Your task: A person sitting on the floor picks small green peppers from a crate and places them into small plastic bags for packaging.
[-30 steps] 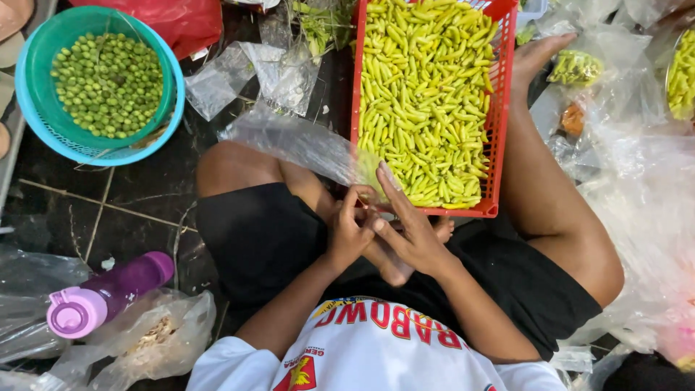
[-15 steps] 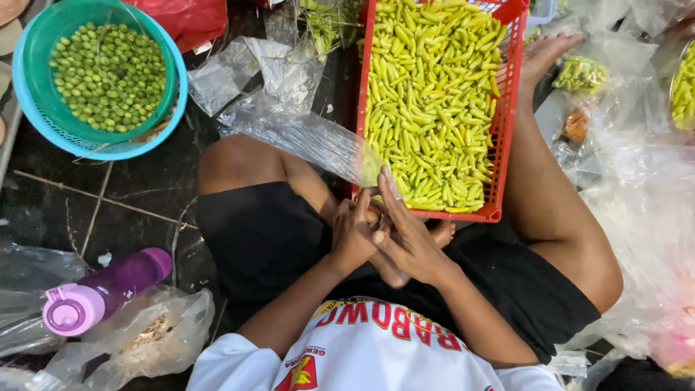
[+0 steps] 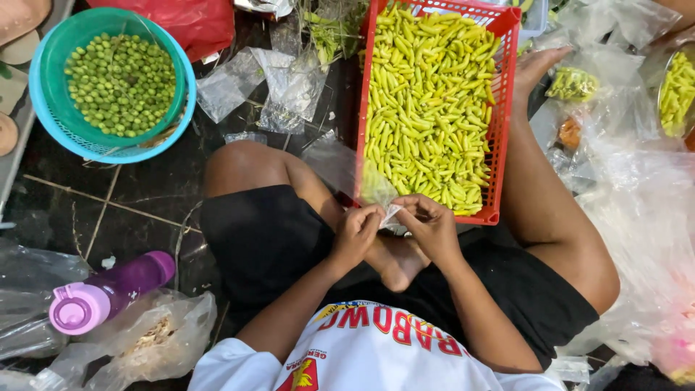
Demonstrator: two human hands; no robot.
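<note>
I sit cross-legged on a dark floor. My left hand [image 3: 356,233] and my right hand [image 3: 432,226] meet in front of my lap, both pinching the mouth of a small clear plastic bag [image 3: 380,199] that holds a few yellow-green chilies. Just beyond the hands lies a red plastic crate [image 3: 499,137] filled with small yellow-green chilies [image 3: 427,108], resting between my knees.
A teal colander in a blue basin [image 3: 112,148] holds round green vegetables at the upper left. A purple bottle [image 3: 108,293] lies at the left, beside a clear bag of scraps [image 3: 156,337]. Loose clear bags [image 3: 279,83] and filled chili bags [image 3: 572,83] lie around.
The hands, earlier pressed together with fingers raised at the crate's near edge, have lowered slightly and now pinch the bag's mouth with curled fingers.
</note>
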